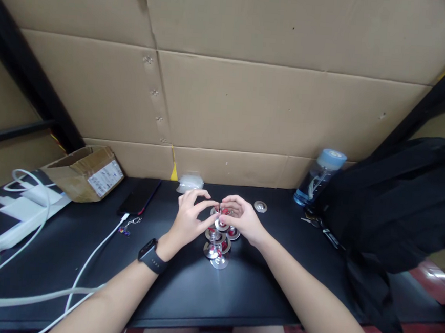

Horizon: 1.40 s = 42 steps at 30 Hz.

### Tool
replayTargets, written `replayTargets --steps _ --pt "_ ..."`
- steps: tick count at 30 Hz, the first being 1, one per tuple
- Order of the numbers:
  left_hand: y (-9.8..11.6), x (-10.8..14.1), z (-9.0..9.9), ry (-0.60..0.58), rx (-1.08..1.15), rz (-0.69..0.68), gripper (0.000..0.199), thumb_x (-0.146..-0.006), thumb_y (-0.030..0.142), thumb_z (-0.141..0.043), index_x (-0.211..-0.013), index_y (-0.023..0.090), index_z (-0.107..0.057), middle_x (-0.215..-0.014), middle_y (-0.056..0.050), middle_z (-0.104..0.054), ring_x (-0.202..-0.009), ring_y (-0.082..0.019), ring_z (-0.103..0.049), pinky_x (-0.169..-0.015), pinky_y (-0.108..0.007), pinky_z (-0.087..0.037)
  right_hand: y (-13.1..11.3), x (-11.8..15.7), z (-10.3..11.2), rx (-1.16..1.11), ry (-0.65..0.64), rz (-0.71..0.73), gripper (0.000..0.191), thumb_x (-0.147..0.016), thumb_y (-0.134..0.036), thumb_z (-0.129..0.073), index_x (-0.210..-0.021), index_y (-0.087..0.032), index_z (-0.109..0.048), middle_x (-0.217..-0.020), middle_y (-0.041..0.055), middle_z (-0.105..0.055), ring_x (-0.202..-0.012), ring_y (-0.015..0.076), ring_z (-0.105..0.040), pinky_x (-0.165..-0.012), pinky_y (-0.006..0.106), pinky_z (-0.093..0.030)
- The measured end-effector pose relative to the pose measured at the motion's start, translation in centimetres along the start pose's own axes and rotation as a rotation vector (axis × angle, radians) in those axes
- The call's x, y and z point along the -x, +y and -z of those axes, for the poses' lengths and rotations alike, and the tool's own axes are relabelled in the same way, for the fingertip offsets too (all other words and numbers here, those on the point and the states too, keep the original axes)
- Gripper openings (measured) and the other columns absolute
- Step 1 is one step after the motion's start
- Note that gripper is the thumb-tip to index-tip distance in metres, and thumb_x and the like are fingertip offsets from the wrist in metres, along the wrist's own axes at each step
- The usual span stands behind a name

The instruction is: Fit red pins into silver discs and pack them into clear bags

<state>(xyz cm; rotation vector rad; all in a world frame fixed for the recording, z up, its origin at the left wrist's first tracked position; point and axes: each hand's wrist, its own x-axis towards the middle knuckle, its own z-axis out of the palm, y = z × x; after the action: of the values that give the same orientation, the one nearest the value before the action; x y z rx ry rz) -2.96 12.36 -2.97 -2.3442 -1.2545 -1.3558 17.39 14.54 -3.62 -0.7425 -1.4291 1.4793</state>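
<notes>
Several round silver metal discs with red parts (pixel 219 260) are clustered on the black table, between and below my hands. My left hand (pixel 194 216), with a black watch on its wrist, has thumb and forefinger pinched at a small piece at the top of the cluster. From the other side, my right hand (pixel 242 220) has its thumb and fingers closed around the same spot. The piece between the fingertips is thin and partly hidden, too small to name. One more silver disc (pixel 260 206) lies alone to the right.
A cardboard box (pixel 85 172), a phone (pixel 138 197), white cables and a power strip (pixel 30 208) are on the left. Behind my left hand lies a clear plastic bag (pixel 190 182). A blue-lidded bottle (pixel 319 178), keys and a black backpack (pixel 400 201) stand right.
</notes>
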Motion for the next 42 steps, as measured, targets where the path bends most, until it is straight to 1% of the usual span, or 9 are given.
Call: replayTargets --steps 4,11,18,23,27,33,36,38,42 --pt "0.1 0.0 -0.1 -0.001 0.006 -0.015 0.007 -0.092 0.029 -0.071 -0.092 0.026 -0.077 -0.107 -0.006 -0.066 -0.109 -0.025 -0.058 -0.093 -0.043 -0.039 0.0 0.0 0.2 -0.025 -0.017 -0.02 0.056 -0.062 -0.03 -0.094 -0.108 -0.024 -0.062 -0.109 0.0059 -0.075 -0.099 0.0222 -0.073 -0.094 0.041 -0.056" --pt "0.0 0.2 -0.5 -0.068 0.027 -0.015 0.006 -0.092 0.026 -0.071 -0.095 0.026 -0.076 -0.116 -0.006 -0.067 -0.115 -0.026 -0.055 -0.096 -0.043 -0.038 0.0 -0.1 0.7 -0.001 -0.042 -0.006 0.058 -0.064 -0.029 -0.094 -0.111 -0.024 -0.061 -0.111 0.0075 -0.075 -0.1 0.0225 -0.073 -0.092 0.041 -0.058" --pt "0.0 -0.3 0.4 -0.112 0.021 0.045 0.01 -0.094 0.027 -0.067 -0.088 0.025 -0.075 -0.12 -0.006 -0.066 -0.118 -0.027 -0.055 -0.098 -0.044 -0.037 0.1 -0.1 0.8 0.064 -0.037 0.011 0.058 -0.061 -0.03 -0.094 -0.11 -0.023 -0.062 -0.109 0.0062 -0.074 -0.095 0.0192 -0.071 -0.092 0.038 -0.057" --pt "-0.2 -0.1 0.1 -0.171 0.046 0.024 0.008 -0.091 0.031 -0.071 -0.096 0.028 -0.076 -0.127 -0.006 -0.067 -0.123 -0.029 -0.052 -0.1 -0.046 -0.038 0.2 0.0 0.6 0.067 -0.063 0.007 0.052 -0.066 -0.034 -0.092 -0.108 -0.023 -0.063 -0.107 0.0055 -0.075 -0.093 0.0192 -0.071 -0.09 0.038 -0.057" --pt "-0.4 0.2 -0.4 -0.193 0.041 0.04 0.008 -0.095 0.029 -0.066 -0.095 0.026 -0.074 -0.127 -0.007 -0.067 -0.123 -0.028 -0.052 -0.101 -0.046 -0.038 0.3 0.0 0.5 0.077 -0.072 0.016 0.049 -0.066 -0.033 -0.092 -0.105 -0.023 -0.064 -0.107 0.0052 -0.075 -0.098 0.0211 -0.072 -0.092 0.039 -0.056" --pt "-0.6 0.1 -0.4 -0.27 0.016 0.059 0.01 -0.099 0.03 -0.06 -0.1 0.024 -0.068 -0.131 -0.008 -0.061 -0.125 -0.027 -0.05 -0.1 -0.045 -0.036 0.4 0.0 0.4 0.063 -0.065 0.03 0.046 -0.067 -0.03 -0.091 -0.104 -0.022 -0.065 -0.105 0.0038 -0.074 -0.095 0.0181 -0.07 -0.091 0.035 -0.055" --pt "-1.2 -0.1 0.1 -0.289 -0.005 0.054 0.012 -0.101 0.031 -0.056 -0.102 0.024 -0.066 -0.131 -0.008 -0.06 -0.125 -0.027 -0.05 -0.099 -0.044 -0.036 0.2 -0.2 0.8 0.075 -0.022 0.061 0.047 -0.066 -0.03 -0.092 -0.104 -0.022 -0.065 -0.108 0.0054 -0.074 -0.094 0.0182 -0.069 -0.085 0.033 -0.056" --pt "-2.1 -0.4 0.6 -0.293 -0.025 0.052 0.014 -0.102 0.032 -0.054 -0.102 0.023 -0.065 -0.131 -0.009 -0.06 -0.123 -0.027 -0.052 -0.097 -0.043 -0.036 -0.1 -0.5 1.4 0.107 0.053 0.101 0.047 -0.065 -0.032 -0.092 -0.102 -0.022 -0.065 -0.108 0.0061 -0.073 -0.092 0.0189 -0.069 -0.081 0.033 -0.056" --pt "-4.9 -0.7 1.7 -0.309 -0.095 0.11 0.017 -0.101 0.036 -0.056 -0.099 0.023 -0.067 -0.126 -0.009 -0.061 -0.116 -0.028 -0.054 -0.094 -0.042 -0.038 -0.8 -1.2 4.4 0.34 0.2 0.157 0.041 -0.071 -0.038 -0.087 -0.102 -0.022 -0.065 -0.103 0.007 -0.074 -0.094 0.0227 -0.07 -0.077 0.034 -0.056"
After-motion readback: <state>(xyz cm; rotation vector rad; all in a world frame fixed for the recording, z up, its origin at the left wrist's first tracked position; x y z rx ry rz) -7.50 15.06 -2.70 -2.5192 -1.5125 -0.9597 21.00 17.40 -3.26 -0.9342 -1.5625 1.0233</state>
